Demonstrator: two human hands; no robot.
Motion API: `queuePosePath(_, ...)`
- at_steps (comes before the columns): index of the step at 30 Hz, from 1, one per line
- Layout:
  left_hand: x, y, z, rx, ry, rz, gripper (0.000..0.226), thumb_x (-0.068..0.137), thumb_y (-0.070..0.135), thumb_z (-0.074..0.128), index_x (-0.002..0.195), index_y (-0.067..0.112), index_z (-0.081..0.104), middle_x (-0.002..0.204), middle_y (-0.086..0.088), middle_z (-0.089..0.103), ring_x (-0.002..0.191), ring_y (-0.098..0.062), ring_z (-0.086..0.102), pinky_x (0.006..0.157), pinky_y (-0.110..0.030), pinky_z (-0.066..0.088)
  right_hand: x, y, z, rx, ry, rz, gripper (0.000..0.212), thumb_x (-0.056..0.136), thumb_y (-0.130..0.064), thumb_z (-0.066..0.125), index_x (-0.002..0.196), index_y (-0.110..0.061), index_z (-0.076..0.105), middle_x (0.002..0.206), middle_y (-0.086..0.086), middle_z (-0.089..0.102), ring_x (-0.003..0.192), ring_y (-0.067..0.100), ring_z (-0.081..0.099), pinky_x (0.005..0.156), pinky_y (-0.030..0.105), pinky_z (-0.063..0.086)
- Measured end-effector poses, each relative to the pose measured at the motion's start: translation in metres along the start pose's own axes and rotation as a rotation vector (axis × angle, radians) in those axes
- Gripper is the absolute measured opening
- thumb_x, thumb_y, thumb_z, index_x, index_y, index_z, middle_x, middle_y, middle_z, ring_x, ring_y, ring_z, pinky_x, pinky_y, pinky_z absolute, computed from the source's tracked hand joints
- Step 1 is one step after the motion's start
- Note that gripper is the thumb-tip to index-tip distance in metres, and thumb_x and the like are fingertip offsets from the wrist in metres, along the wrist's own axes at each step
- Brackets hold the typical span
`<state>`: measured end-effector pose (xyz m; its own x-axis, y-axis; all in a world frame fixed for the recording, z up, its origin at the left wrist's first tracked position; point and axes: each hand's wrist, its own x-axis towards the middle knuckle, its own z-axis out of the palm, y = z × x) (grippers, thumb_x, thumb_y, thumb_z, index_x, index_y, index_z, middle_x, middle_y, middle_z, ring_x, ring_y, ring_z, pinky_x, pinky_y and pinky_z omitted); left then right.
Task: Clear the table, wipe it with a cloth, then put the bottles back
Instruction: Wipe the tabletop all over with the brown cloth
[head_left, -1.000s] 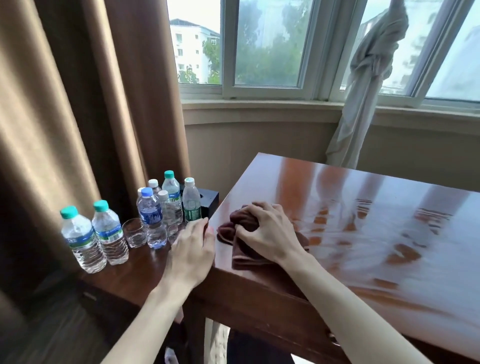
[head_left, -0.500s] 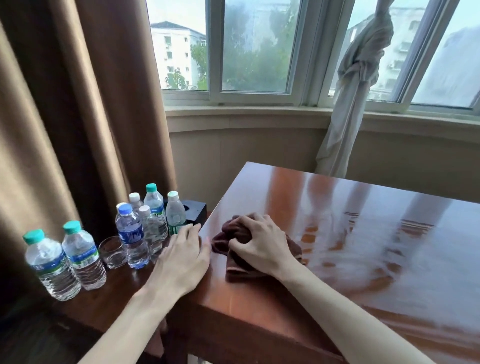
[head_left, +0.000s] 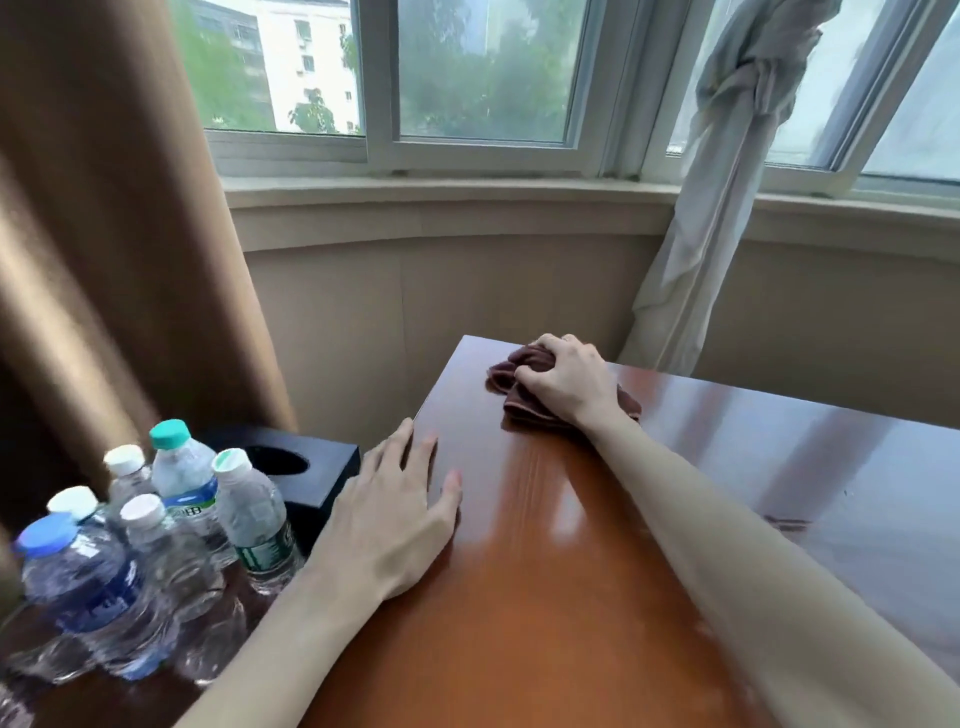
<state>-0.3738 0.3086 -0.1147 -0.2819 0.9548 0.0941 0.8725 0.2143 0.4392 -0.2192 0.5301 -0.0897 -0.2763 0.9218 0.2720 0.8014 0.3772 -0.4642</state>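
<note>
Table (head_left: 597, 597) filled the lower right of the frame, glossy, bare of bottles. Risk judged: the wiping stroke could run off the far corner and drop the cloth, or the braced arm could knock the bottles (head_left: 156, 545) clustered at lower left on the lower side surface. Right hand (head_left: 566, 382) reached to the far corner, fingers curled, gripping the bunched brown cloth (head_left: 519, 410). Left hand (head_left: 389, 519) lay flat at the table's left edge, fingers spread.
</note>
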Motion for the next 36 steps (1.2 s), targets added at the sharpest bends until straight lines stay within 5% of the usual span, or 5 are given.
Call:
queuePosePath(7,0.001,0.001,0.0,-0.017,-0.02,-0.017,0.064,0.1,0.059,0.027,0.159,0.036,0.016,0.169,0.013,0.002,0.153,-0.013,0.013,0.121,-0.041,0.026,0.036,0.008,0.012,-0.047,0.019,0.04,0.034,0.084,-0.053,0.058,0.108,-0.031,0.067,0.113,0.004,0.061,0.113,0.034,0.055,0.088,0.041,0.045)
queuePosePath(21,-0.006,0.001,-0.008,-0.025,-0.024,0.027,0.063,0.101,0.053,0.035,0.157,0.025,0.03,0.169,-0.002,0.014,0.153,-0.021,0.018,0.122,-0.044,0.022,-0.234,-0.048,-0.044,-0.091,-0.035,-0.258,0.052,0.082,-0.068,0.049,0.124,-0.042,0.065,0.114,-0.011,0.063,0.112,0.015,0.053,0.108,0.034,0.039)
queuePosePath(24,-0.004,0.001,-0.007,0.006,-0.006,0.053,0.06,0.102,0.05,0.035,0.157,0.024,0.03,0.169,-0.002,0.015,0.154,-0.02,0.017,0.122,-0.042,0.022,-0.209,-0.04,-0.042,-0.063,-0.024,-0.229,0.054,0.08,-0.065,0.047,0.124,-0.04,0.067,0.119,-0.008,0.063,0.118,0.017,0.052,0.116,0.039,0.034)
queuePosePath(29,-0.002,0.0,-0.003,0.026,0.017,0.092,0.061,0.102,0.053,0.029,0.157,0.029,0.027,0.168,0.003,0.015,0.154,-0.015,0.014,0.122,-0.04,0.024,-0.106,-0.009,-0.033,-0.054,-0.016,-0.082,0.051,0.076,-0.057,0.049,0.122,-0.045,0.068,0.118,-0.003,0.065,0.112,0.028,0.061,0.094,0.041,0.051)
queuePosePath(36,0.001,0.001,-0.001,0.019,-0.005,0.029,0.057,0.103,0.054,0.028,0.157,0.04,0.019,0.168,0.013,0.004,0.154,-0.007,0.006,0.122,-0.035,0.02,0.037,0.017,0.005,-0.107,0.055,0.039,0.035,0.082,-0.052,0.057,0.108,-0.033,0.07,0.11,0.006,0.066,0.108,0.035,0.062,0.086,0.04,0.048)
